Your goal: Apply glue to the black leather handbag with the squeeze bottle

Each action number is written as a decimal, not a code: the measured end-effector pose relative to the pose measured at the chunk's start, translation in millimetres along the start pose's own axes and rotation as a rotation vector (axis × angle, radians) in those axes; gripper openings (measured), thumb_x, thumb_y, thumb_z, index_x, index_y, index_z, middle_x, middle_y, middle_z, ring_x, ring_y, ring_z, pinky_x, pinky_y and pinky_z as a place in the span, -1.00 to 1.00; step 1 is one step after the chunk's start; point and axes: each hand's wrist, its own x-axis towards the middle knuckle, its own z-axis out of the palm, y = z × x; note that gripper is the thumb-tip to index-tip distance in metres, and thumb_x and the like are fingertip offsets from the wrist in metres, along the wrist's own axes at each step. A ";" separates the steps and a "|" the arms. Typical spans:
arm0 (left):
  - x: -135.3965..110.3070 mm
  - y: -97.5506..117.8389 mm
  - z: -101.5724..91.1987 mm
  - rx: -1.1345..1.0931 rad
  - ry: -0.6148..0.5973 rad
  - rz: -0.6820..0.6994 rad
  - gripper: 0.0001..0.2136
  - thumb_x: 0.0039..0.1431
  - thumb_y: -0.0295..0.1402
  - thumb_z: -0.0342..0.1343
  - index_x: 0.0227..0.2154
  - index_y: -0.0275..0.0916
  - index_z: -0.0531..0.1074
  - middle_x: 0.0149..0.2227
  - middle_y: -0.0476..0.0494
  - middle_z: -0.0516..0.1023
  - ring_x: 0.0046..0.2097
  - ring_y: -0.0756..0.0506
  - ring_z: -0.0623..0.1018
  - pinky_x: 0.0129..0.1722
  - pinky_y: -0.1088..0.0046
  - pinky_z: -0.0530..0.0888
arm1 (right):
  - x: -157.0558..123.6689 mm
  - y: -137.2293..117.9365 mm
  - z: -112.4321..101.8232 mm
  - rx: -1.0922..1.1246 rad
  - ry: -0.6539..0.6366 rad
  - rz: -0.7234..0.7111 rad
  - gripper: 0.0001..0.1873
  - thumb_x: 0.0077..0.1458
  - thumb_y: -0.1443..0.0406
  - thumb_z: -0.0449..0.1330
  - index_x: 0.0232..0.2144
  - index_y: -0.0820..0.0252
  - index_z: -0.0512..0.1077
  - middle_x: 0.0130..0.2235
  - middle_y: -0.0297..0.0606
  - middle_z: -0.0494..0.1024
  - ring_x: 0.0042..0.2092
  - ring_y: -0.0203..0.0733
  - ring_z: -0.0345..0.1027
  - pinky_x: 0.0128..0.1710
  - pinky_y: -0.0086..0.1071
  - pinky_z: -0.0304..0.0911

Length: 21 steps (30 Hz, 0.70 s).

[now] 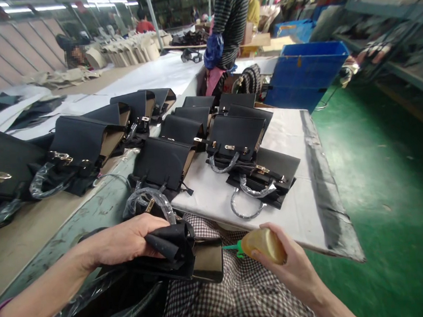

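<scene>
My left hand is closed on a black handbag that lies over my lap, its soft black part bunched up under my fingers. The bag's tan inner side shows at its right end. In my right hand is a squeeze bottle of amber liquid, held on its side. Its thin green nozzle points left and reaches the bag's right edge; whether it touches cannot be made out. Just beyond my left hand stands another black handbag with plastic-wrapped handles.
Several black handbags stand on the white-covered table ahead and on the bench at left. A blue bin is beyond the table. A person in a striped top stands at the back. Green floor lies at right.
</scene>
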 end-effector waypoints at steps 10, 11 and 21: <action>-0.6 6.8 13.8 0.093 0.012 0.024 -0.90 0.23 -0.39 0.12 -0.41 -0.19 0.38 -0.25 0.00 0.58 -0.18 -0.13 0.53 -0.14 0.42 0.36 | 23.6 -1.9 13.6 -0.086 -0.072 -0.146 -0.49 0.15 0.04 0.36 0.05 0.14 0.41 -0.04 -0.06 0.64 -0.08 0.09 0.59 -0.04 0.01 0.53; -0.3 7.7 14.7 0.095 0.009 0.022 -0.90 0.23 -0.40 0.11 -0.42 -0.19 0.36 -0.25 0.00 0.59 -0.18 -0.13 0.53 -0.14 0.42 0.36 | 24.5 -2.4 12.6 -0.090 -0.087 -0.147 -0.50 0.15 0.05 0.36 0.05 0.14 0.41 -0.05 -0.06 0.65 -0.09 0.08 0.59 -0.05 0.00 0.53; -3.3 7.2 22.0 0.071 0.007 0.021 -0.87 0.20 -0.43 0.11 -0.45 -0.18 0.32 -0.27 0.02 0.58 -0.20 -0.12 0.53 -0.19 0.40 0.35 | 12.1 -14.9 0.9 -0.076 -0.214 -0.092 -0.55 0.11 0.10 0.39 0.00 0.11 0.47 -0.14 -0.21 0.71 -0.18 0.01 0.64 -0.15 -0.12 0.57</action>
